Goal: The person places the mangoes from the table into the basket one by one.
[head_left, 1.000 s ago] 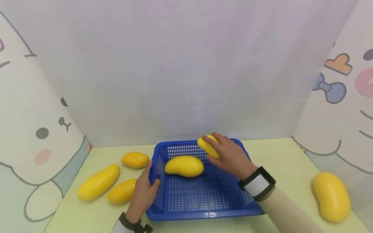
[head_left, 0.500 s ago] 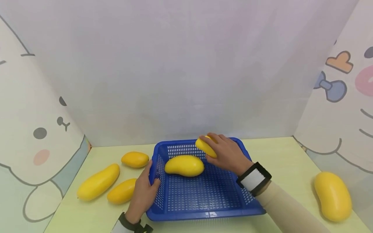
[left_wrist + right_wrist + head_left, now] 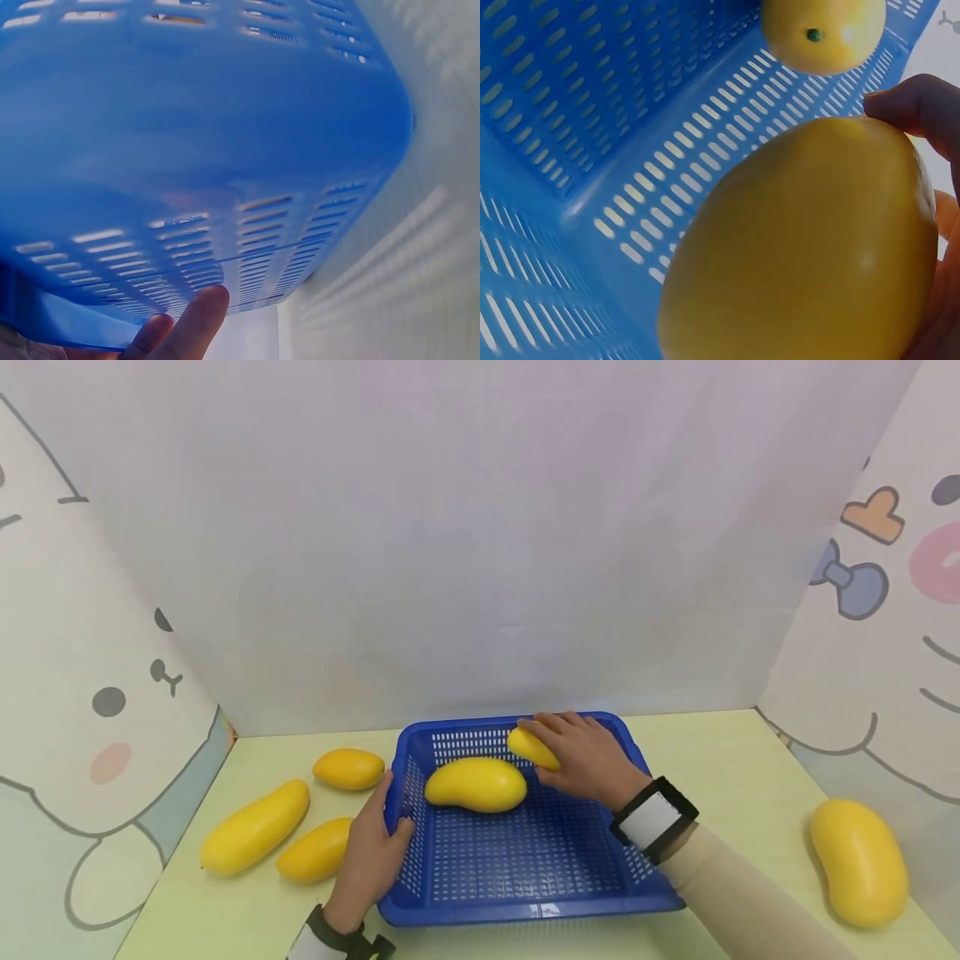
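Observation:
A blue plastic basket [image 3: 525, 906] with slotted walls sits on the table in the head view. My left hand [image 3: 372, 852] grips its left rim; the left wrist view catches fingertips [image 3: 199, 319] against the outside of the wall. In my right hand [image 3: 588, 758] is a yellow mango [image 3: 531, 748], held over the back right part of the basket. Close up, that mango [image 3: 802, 255] fills much of the right wrist view, with the thumb and fingers around its side. A second mango [image 3: 476, 784] lies inside the basket, at the back left.
Left of the basket, three mangoes lie on the pale table: a small one [image 3: 348, 769], a long one [image 3: 255, 828] and another [image 3: 313, 852] beside my left hand. One large mango [image 3: 859, 864] lies far right. A pale wall [image 3: 480, 543] rises behind.
My right hand shifts slightly left, then lowers a little with the mango into the basket. My left hand keeps its place on the rim.

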`<state>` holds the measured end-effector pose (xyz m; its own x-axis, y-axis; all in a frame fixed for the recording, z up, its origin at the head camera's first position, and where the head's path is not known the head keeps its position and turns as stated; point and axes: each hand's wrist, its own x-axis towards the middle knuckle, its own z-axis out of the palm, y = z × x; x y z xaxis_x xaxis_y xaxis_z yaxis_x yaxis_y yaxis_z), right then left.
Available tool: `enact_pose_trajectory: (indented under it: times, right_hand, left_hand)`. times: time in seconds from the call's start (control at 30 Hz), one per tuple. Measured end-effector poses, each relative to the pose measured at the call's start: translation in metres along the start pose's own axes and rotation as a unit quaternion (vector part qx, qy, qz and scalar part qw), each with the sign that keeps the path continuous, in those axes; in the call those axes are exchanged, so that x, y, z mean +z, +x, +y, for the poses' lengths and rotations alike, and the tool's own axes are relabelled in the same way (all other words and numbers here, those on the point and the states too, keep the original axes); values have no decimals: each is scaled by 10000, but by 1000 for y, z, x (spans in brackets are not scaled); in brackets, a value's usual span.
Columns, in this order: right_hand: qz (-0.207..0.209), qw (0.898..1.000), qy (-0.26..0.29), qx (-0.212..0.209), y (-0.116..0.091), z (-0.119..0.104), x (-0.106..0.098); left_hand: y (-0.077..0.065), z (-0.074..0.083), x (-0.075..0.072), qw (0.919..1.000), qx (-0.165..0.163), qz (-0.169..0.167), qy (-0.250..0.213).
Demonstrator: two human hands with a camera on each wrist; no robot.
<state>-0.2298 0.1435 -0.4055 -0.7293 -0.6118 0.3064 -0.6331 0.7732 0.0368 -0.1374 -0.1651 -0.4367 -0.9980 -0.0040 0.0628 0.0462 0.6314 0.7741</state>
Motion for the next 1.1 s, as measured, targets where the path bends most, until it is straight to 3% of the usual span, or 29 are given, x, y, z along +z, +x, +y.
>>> enact_pose_trajectory:
  times: [0.43, 0.83, 1.1]
  right_hand:
    - [-357, 9989, -162, 251, -2, -3, 6]
    - [-425, 9989, -173, -1, -4, -3, 13]
    - [-618, 9977, -258, 46, -4, -3, 17]
  left_hand:
    - [0, -1, -1, 10000, 10, 20, -16]
    - [-2, -1, -2, 10000, 28, 51, -31]
    - [-1, -1, -2, 10000, 30, 29, -55]
